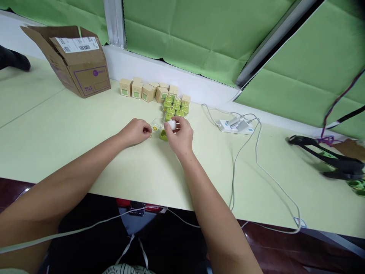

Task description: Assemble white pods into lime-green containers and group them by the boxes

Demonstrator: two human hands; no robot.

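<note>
- While both forearms stretch across the pale green bench (57, 129), the right hand (181, 137) pinches a small white piece (172, 124) between thumb and fingertips, just above the bench top and near its far middle.
- White piece: rounded, smooth and plastic-looking. From this view it is so nearly ball-shaped that no long axis or heading can be made out.
- Left hand (137, 131): knuckles up and fingers curled in, with thumb and forefinger closed on a tiny yellowish bit (150, 134) too small to identify. The fingertips face the right hand across a short gap.
- Between the hands sits a small clear cap (156, 125) with a yellow mark. Just below the white piece, a glossy green piece (163, 135) rests on the bench.
- Just beyond the right hand stands a tight cluster of green blocks (175, 107), boxy and shiny. It sits against a row of small tan cardboard boxes (142, 90) with green labels, lined up along the white sill.
- Far left: a brown shipping carton (80, 64) leans with its flaps open and carries a white label.
- To the right: a flat white power strip (235, 126), with grey cables (258, 160) trailing to the bench's near edge. Farther right lies a black object (330, 158), blurred.
- Crinkled green sheeting (185, 30) covers the wall behind.
</note>
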